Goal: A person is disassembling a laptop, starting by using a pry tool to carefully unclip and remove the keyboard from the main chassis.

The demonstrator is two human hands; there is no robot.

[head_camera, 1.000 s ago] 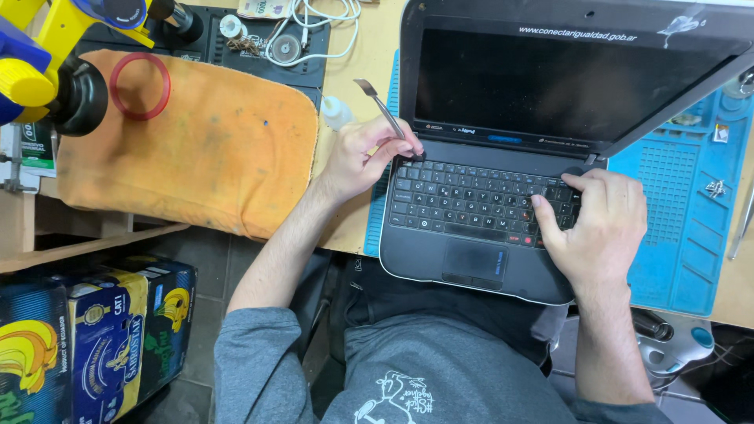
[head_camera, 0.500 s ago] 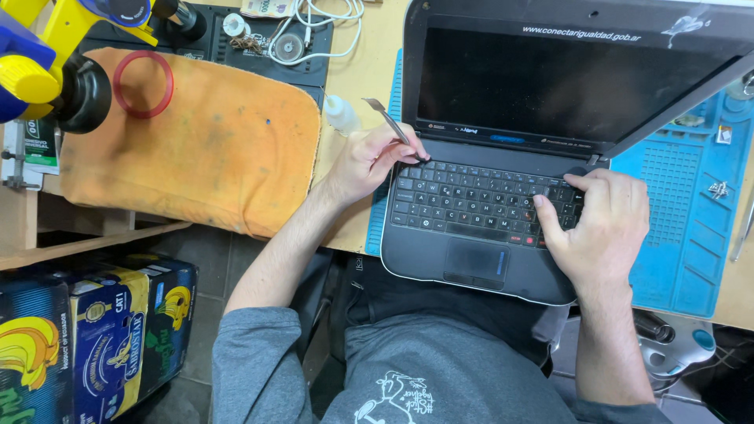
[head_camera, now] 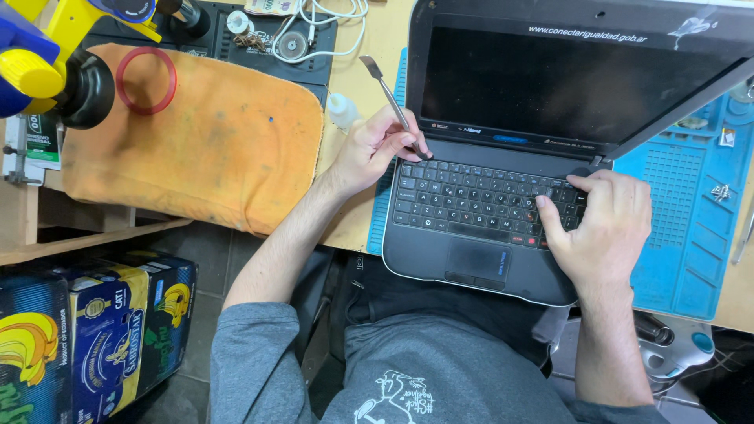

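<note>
A small dark laptop (head_camera: pixel 471 259) lies open on a blue work mat (head_camera: pixel 691 228), its screen dark and its front edge hanging over the table. My left hand (head_camera: pixel 369 149) grips a thin metal pry tool (head_camera: pixel 389 94) with the tip at the top left corner of the keyboard (head_camera: pixel 479 200). On the laptop's right side rests my right hand (head_camera: pixel 601 228), fingers on the keys at the right end of the keyboard, holding the machine steady.
An orange cloth (head_camera: pixel 196 141) with a red ring (head_camera: pixel 146 80) on it covers the table to the left. A small white bottle (head_camera: pixel 342 110), cables and small parts (head_camera: pixel 294 39) lie behind. Banana boxes (head_camera: pixel 86 330) stand on the floor at lower left.
My left hand has tilted the pry tool more upright and kept its tip at the keyboard's top left corner. My right hand has stayed on the right side of the keyboard.
</note>
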